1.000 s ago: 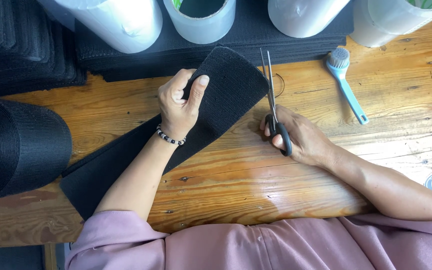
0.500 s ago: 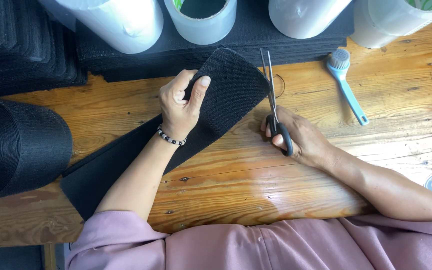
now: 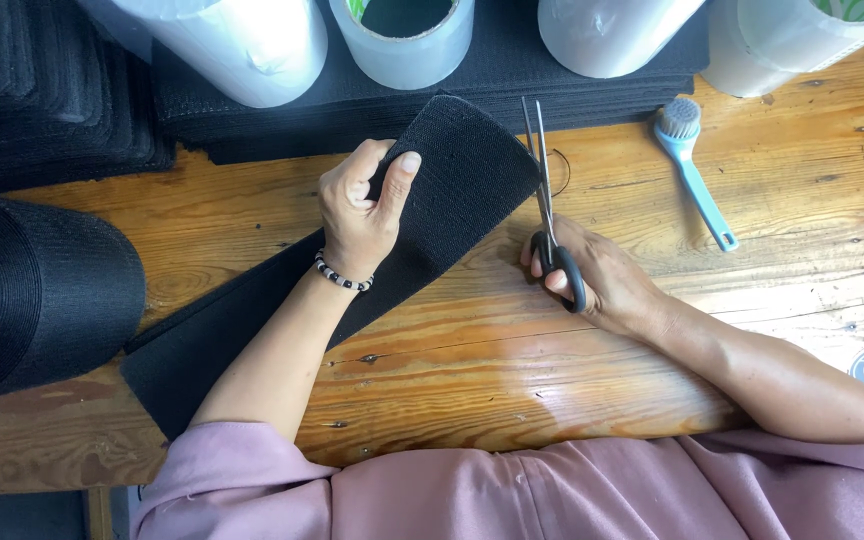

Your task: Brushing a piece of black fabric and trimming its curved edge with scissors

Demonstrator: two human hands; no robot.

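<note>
Wooden worktop (image 3: 732,300), varnished plank surface with knots; 4 pale tape rolls (image 3: 407,35) stand along the far edge on stacked black sheets (image 3: 282,110); a large black roll (image 3: 32,295) sits at the left; a blue brush (image 3: 694,170) lies to the right. The black mesh strip (image 3: 452,190) runs diagonally from the near-left, under the left forearm, up to its free end at centre-far; long axis near-left to far-right. Left hand (image 3: 362,205) is clamped on the strip near that end, thumb on top, fingers curled under the edge, lifting it slightly off the wood. Right hand (image 3: 602,280) has its grip closed through the handles of the scissors (image 3: 544,190); blades point away from the body, nearly together, touching or just beside the strip's right edge. The strip lies directly left of the blades, roughly crosswise to them; right hand is the nearer. Strip surface: coarse, matte, ribbed weave, end corner rounded.
</note>
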